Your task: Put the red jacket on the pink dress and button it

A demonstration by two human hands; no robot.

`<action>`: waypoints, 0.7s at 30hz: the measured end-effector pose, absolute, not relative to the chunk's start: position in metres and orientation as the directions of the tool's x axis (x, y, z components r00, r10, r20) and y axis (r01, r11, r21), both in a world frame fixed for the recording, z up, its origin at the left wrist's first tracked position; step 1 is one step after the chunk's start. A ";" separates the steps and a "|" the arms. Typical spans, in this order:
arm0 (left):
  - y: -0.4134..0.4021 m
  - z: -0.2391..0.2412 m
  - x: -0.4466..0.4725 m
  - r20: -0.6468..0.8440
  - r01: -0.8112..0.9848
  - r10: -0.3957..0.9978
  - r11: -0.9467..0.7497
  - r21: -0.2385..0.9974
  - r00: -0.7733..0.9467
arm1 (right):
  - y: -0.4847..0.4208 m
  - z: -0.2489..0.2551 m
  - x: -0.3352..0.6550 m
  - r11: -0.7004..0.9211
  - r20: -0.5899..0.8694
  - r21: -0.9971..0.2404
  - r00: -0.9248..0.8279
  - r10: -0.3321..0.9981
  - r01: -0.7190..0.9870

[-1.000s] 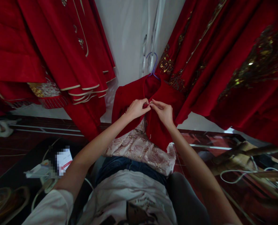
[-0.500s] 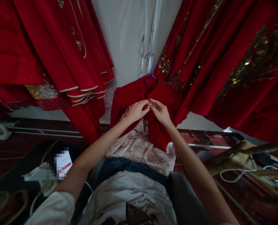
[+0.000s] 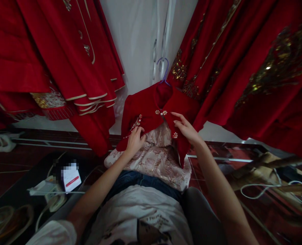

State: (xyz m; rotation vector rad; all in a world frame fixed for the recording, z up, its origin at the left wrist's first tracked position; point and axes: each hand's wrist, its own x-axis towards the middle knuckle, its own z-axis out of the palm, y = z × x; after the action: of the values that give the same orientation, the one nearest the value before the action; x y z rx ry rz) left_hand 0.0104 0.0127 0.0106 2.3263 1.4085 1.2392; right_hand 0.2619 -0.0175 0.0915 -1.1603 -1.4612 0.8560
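A small red jacket [image 3: 147, 110] hangs on a blue-hooked hanger [image 3: 163, 69] in front of me, over a pale pink patterned dress [image 3: 156, 160]. A pearl clasp [image 3: 161, 112] joins its two front flaps at the chest. My left hand [image 3: 135, 140] grips the lower edge of the jacket's left flap, fingers curled round the cloth. My right hand [image 3: 185, 128] lies on the right flap beside a pearl button [image 3: 175, 135], fingers stretched out along the cloth.
Long red gowns with gold trim [image 3: 64, 58] hang at the left and embroidered red gowns [image 3: 242, 68] at the right. A white wall [image 3: 138, 41] is behind. On the dark floor lie a white tag [image 3: 70, 176], cables [image 3: 255, 190] and a chair frame [image 3: 268, 163].
Both hands left the pearl clasp at the chest, which now shows joined. My left hand dropped to the left flap's hem; my right hand slid down the right flap and opened out.
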 end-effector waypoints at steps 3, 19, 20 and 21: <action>0.018 0.022 0.000 0.573 0.657 0.814 -0.483 0.579 0.093 | -0.020 0.100 0.265 0.227 0.229 -0.967 0.002 0.973 0.112; 0.004 0.038 0.062 0.240 -0.119 0.877 -0.209 0.971 0.416 | -0.018 0.092 0.248 0.324 0.315 -0.925 -0.076 0.946 0.196; 0.005 0.041 0.061 0.219 -0.158 0.896 -0.169 0.973 0.387 | -0.019 0.090 0.248 0.349 0.338 -0.897 -0.088 0.937 0.272; 0.006 0.043 0.059 0.205 -0.181 0.911 -0.148 0.972 0.357 | -0.019 0.089 0.246 0.376 0.374 -0.855 -0.077 0.924 0.358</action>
State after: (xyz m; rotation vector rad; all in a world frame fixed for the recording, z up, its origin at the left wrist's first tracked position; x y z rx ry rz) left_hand 0.0590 0.0059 0.0431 1.3826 0.7253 1.1133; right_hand 0.2457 -0.0189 0.0895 -1.1594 -1.6393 0.7113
